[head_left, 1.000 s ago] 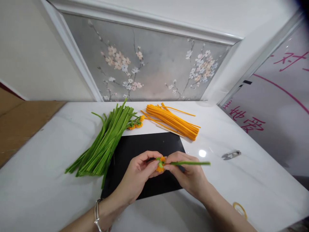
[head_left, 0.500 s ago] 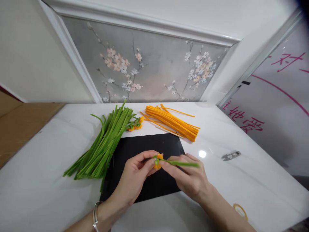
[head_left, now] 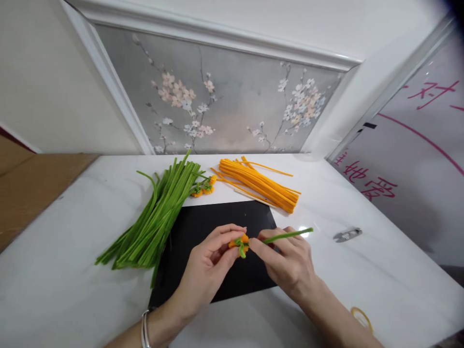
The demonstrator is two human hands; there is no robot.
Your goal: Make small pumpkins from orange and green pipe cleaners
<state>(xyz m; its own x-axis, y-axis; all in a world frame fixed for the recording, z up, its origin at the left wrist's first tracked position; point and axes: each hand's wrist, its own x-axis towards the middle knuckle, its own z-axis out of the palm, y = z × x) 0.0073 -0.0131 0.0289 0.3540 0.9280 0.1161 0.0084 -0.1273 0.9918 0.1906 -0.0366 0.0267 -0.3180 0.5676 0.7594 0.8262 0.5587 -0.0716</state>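
Between my two hands is a small orange pipe-cleaner flower (head_left: 244, 240) with green leaf loops at its base. My left hand (head_left: 212, 263) is closed, pinching the flower head between thumb and fingers. My right hand (head_left: 288, 258) is closed on the green pipe-cleaner stem (head_left: 288, 235), close to where it meets the flower; the stem's free end sticks out to the right above the knuckles. Both hands are over a black mat (head_left: 232, 215). Several finished orange flowers (head_left: 206, 186) lie behind the mat, beside the green bundle.
Left of the mat lies a big bundle of green pipe cleaners (head_left: 155, 220). A bundle of orange pipe cleaners (head_left: 259, 183) sits at the back. To the right are thread snips (head_left: 348, 235) and a yellow ring (head_left: 361, 319). A brown cardboard piece (head_left: 39, 186) is far left.
The flower has turned in my fingers, so its green leaf loops show more. The stem's free end has swung up and to the right. Both hands keep their hold.
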